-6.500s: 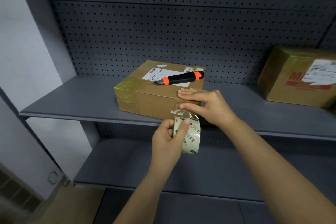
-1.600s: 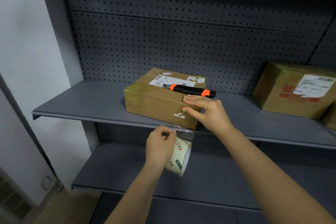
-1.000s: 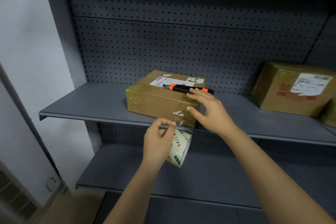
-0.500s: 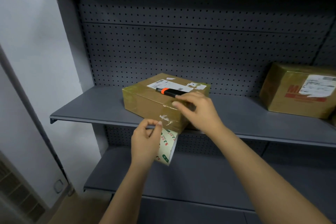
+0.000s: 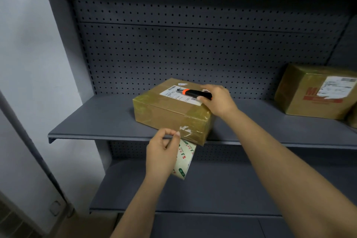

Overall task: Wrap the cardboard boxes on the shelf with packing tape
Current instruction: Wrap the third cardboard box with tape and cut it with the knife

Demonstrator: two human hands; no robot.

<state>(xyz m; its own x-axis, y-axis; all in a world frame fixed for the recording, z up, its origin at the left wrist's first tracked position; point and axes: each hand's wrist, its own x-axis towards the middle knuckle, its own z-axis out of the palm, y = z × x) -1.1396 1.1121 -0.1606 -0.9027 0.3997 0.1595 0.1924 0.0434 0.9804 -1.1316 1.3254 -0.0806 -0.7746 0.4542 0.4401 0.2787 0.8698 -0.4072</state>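
A tape-covered cardboard box (image 5: 166,116) sits at an angle on the grey shelf (image 5: 92,120), its near corner over the front edge. My left hand (image 5: 161,157) grips the roll of clear printed packing tape (image 5: 185,160) just below that corner. A strip of tape runs from the roll up onto the box front. On the box top lies a black and orange utility knife (image 5: 193,93). My right hand (image 5: 217,100) has its fingers curled round the knife's rear end.
A second taped box (image 5: 313,92) with a white label and red print stands at the right on the same shelf. A lower shelf (image 5: 212,187) lies under my arms. Pegboard backs the shelves. A pale wall (image 5: 32,63) is at the left.
My right hand left the box's front, rose to the top and took hold of the knife. The box's near corner swung left. My left hand kept the roll below the shelf edge.
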